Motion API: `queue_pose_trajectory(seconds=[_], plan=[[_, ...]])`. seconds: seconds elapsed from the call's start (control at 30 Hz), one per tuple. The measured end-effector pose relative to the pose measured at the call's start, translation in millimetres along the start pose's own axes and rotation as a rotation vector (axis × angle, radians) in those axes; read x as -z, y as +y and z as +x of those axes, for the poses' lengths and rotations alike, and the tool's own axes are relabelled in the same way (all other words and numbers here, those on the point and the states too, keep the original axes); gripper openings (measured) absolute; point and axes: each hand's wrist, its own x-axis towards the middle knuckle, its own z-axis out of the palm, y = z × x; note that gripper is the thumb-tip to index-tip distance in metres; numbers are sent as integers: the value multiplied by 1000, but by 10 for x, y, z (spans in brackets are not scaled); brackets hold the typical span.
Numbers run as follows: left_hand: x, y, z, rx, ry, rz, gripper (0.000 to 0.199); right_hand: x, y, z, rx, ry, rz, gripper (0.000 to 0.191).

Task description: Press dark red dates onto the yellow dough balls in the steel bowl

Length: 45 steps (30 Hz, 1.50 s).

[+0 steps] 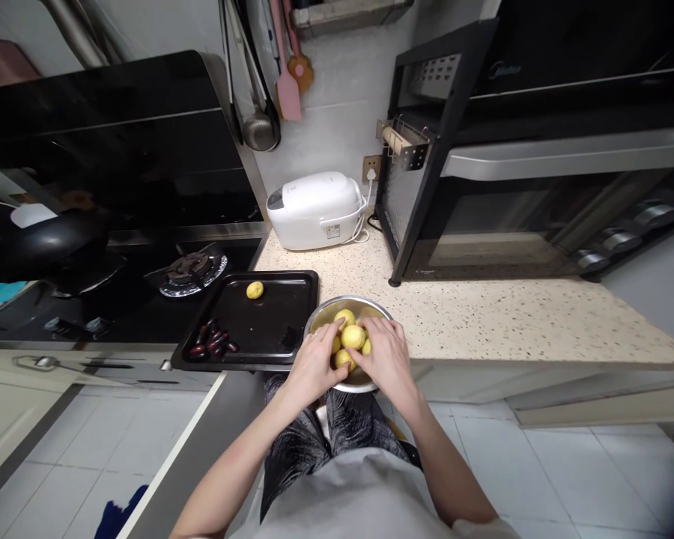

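Observation:
A round metal bowl (321, 308) with several yellow lemon-like fruits (353, 337) stands at the counter's front edge. My left hand (317, 355) reaches over its left side, fingers curved around the fruits. From the right, my right hand (385, 350) rests on the fruits with its fingers spread and bent. Both hands touch the pile, and neither lifts a fruit clear of it. Left of the bowl lies a black tray (258, 329) with one yellow fruit (254, 290) near its back and several dark red, date-like pieces (210, 340) at its front left.
Behind the tray is a white rice cooker (317, 213). A gas stove (188, 269) with a black wok (45, 243) is on the left. An oven (511, 217) in a black rack stands at the back right. Utensils hang on the wall. A drawer (202, 449) is open below the tray.

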Motion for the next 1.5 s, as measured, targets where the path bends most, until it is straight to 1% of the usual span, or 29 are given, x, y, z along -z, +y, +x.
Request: queue_pose_trajectory(seconds=[0.1, 0.23, 0.3, 0.4, 0.5, 0.63, 0.73, 0.87, 0.97, 1.03, 1.13, 1.2, 1.3, 1.4, 1.5], plan=[[7, 16, 1, 11, 8, 28, 82, 33, -68, 14, 12, -34, -40, 31], [39, 50, -5, 27, -30, 54, 79, 114, -76, 23, 53, -99, -14, 43], [49, 57, -15, 30, -44, 54, 78, 140, -33, 17, 64, -107, 50, 42], [46, 49, -32, 23, -44, 41, 78, 150, 28, -11, 45, -83, 115, 34], [30, 29, -39, 17, -34, 26, 79, 140, 15, -45, 27, -63, 88, 30], [13, 22, -43, 7, -17, -24, 80, 141, -63, -48, 50, -54, 36, 37], [13, 39, -57, -11, 3, -67, 81, 167, -75, -1, 74, -87, 14, 37], [74, 20, -48, -44, -4, -116, 75, 205, -4, 65, 175, -174, 73, 39], [180, -78, 60, -151, -47, -186, 68, 203, 74, 65, 188, -173, 144, 39], [249, -170, 193, -222, -82, -193, 71, 183, 115, 43, 166, -156, 165, 38], [297, -289, 435, -258, -137, -70, 77, 134, 150, -1, 146, -139, 190, 36], [295, -333, 593, -298, -217, 24, 76, 97, 158, -26, 132, -126, 212, 36], [290, -355, 793, -398, -367, 91, 75, 47, 160, -51, 103, -105, 242, 36], [311, -358, 936, -475, -455, 144, 61, 17, 162, -60, 93, -94, 254, 37], [342, -353, 991, -508, -464, 254, 43, 0, 165, -62, 82, -95, 249, 38]])
